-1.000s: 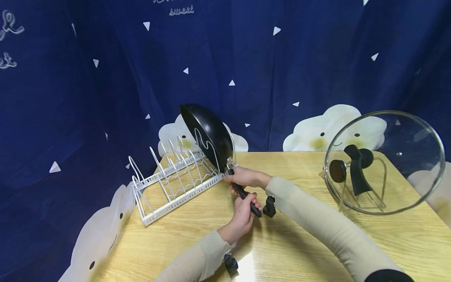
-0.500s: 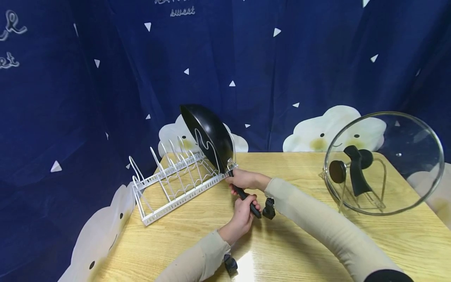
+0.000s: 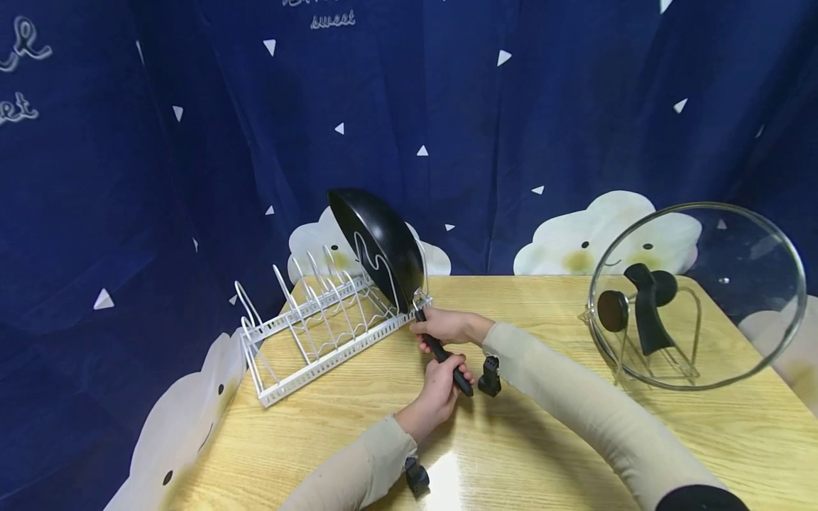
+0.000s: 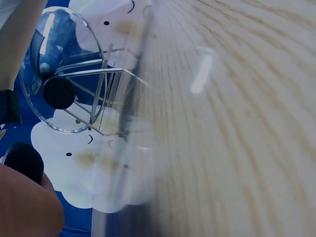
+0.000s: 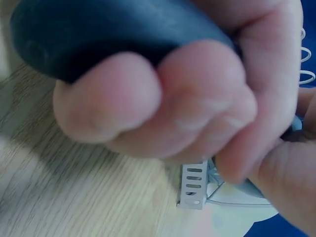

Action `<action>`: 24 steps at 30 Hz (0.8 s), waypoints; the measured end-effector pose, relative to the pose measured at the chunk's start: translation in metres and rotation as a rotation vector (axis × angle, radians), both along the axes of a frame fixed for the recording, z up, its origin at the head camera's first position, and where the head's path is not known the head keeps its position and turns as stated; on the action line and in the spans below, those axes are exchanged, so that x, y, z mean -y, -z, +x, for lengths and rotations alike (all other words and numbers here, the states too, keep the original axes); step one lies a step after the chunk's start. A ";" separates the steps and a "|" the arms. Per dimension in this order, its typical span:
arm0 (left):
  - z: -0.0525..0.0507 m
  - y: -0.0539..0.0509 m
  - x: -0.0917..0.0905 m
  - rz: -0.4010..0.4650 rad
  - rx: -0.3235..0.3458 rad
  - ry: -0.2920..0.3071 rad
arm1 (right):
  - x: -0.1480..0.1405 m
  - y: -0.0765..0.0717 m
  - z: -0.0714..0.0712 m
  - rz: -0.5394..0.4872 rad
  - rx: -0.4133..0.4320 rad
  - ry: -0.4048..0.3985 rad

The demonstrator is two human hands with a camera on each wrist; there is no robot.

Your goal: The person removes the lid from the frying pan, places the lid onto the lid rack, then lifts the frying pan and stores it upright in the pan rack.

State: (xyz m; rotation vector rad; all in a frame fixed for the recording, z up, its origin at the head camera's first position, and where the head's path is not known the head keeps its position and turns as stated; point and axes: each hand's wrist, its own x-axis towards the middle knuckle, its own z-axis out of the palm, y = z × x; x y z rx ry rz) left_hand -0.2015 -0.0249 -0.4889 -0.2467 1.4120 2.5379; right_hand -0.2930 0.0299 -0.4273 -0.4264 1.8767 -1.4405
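In the head view, a black wok [image 3: 391,245] stands tilted on its side between the upright wires at the right end of a white wire rack [image 3: 329,367]. Its long black handle [image 3: 437,348] slopes down toward me. My right hand [image 3: 449,326] grips the handle near the wok. Lower down, my left hand [image 3: 439,389] holds the handle's end. The right wrist view shows curled fingers [image 5: 197,94] close up under that end. At the lower left of the left wrist view, the handle's tip [image 4: 23,163] pokes out above my left hand [image 4: 29,205].
A large glass lid [image 3: 716,387] leans upright in a metal wire stand [image 3: 698,319] at the right, together with a black spoon-like utensil [image 3: 652,319]. The wooden table [image 3: 543,454] ends at a dark blue curtain [image 3: 473,106]. Dark wrist cameras hang beneath both sleeves.
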 end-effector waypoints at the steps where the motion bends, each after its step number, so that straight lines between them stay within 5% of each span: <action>1: 0.000 0.000 0.000 -0.003 0.000 0.000 | 0.000 0.000 0.000 -0.001 0.004 -0.005; 24: -0.002 0.010 0.005 -0.067 -0.013 0.016 | 0.000 0.007 -0.001 -0.014 -0.018 0.012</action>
